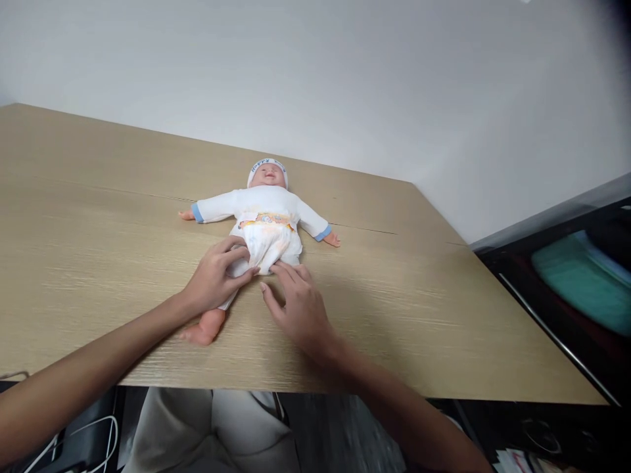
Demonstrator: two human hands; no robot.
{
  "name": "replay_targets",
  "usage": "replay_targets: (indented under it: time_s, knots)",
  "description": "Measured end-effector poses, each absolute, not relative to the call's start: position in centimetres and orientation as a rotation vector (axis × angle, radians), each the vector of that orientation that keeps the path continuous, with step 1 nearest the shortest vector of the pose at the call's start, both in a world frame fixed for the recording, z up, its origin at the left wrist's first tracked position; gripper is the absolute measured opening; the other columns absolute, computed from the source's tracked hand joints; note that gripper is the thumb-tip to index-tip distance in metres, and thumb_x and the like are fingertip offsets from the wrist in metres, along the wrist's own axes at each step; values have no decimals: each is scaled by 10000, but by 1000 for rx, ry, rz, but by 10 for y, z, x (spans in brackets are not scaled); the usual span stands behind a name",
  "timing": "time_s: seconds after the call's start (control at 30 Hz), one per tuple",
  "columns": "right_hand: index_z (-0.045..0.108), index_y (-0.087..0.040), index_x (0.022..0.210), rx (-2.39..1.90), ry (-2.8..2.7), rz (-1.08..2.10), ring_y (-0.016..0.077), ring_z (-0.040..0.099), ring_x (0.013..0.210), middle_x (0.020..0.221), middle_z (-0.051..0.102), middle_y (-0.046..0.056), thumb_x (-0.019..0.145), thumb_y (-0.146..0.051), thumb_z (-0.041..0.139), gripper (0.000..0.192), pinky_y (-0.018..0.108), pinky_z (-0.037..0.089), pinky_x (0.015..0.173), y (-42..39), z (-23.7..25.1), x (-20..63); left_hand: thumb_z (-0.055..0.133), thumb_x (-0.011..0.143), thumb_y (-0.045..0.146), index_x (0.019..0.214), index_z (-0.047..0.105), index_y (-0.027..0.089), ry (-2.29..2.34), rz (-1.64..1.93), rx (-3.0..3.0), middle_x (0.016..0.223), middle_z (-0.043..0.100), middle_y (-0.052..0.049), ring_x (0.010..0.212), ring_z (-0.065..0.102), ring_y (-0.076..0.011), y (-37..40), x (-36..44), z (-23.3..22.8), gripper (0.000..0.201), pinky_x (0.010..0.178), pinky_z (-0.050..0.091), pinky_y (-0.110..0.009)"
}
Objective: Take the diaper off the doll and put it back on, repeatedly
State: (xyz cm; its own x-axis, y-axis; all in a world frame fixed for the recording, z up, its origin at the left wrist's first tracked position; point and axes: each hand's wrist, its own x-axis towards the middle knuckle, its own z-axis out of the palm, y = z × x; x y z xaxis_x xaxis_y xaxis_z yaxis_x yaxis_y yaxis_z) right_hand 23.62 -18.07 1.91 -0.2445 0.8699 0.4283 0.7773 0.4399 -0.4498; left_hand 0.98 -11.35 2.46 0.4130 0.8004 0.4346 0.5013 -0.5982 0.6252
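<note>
Pale wall [305, 79] fills the background behind a wood-grained counter [98, 276], and on it I see a doll [266, 200] lying on its back, arms spread wide. Its long axis runs away from me: the head, with a lettered white headband [269, 161], is toward the wall, and one bare foot [211, 326] points back at the near edge. Around its hips sits a white diaper [270, 240] with a patterned band across the waist.

Both hands come from the near edge, so the diaper lies straight ahead of the fingers, between and just beyond them. I judge the lower end of the diaper, at the crotch, to be the spot that matters, because the two hands meet it from either side. The left hand [217, 270] is laid over the doll's right thigh, its fingers curled and its thumb reaching in to the leg edge; I can't tell whether they pinch the material. The right hand [302, 303] comes in at the opposite side of the crotch, fingertips touching the lower edge, thumb spread apart with nothing visible between. Neither hand is clearly nearer; both are at the diaper. The doll's other leg is hidden from me behind the right hand.
</note>
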Motion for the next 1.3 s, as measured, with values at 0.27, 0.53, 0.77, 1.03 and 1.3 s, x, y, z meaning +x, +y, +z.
replay_targets:
  time_s: [0.27,0.53,0.77,1.03,1.3]
  knots:
    - [662,-231,1275,-1403,-1828,351,261,747,920,1200,823,102,1073,-363,718,247,417,609,921,-173,17,236,762,1020,434,904,650,226,1081,1026,2176,945,703,-15,917,647,-238,-111,11,28,263,878,483,-383]
    - [725,-255,1181,-1454,-1770,273,271,754,889,1091,884,58,1091,-339,701,126,430,581,930,-172,20,240,831,941,469,1099,683,231,1198,1139,1834,1081,755,-20,927,675,-219,-117,15,15,323,853,521,-360]
    - [798,-233,1181,-1417,-1978,140,326,689,1028,1102,844,95,1088,-287,703,144,471,549,985,-168,14,241,832,946,530,1122,720,223,1239,1145,1844,1144,803,-54,979,720,-246,-119,20,13,371,897,552,-386]
    - [754,-214,1328,-1376,-2026,166,373,630,1234,1364,766,145,1021,-274,793,315,545,521,1114,-174,14,244,756,1014,508,1170,738,216,1257,1104,1984,1155,789,-61,953,663,-246,-123,14,19,332,886,522,-397]
    - [697,-230,1291,-1401,-1948,341,363,640,1187,1249,796,123,984,-370,819,359,517,540,1064,-172,14,243,730,1014,542,1133,680,234,1179,1001,2006,900,654,1,801,549,-211,-117,15,22,333,753,437,-355]
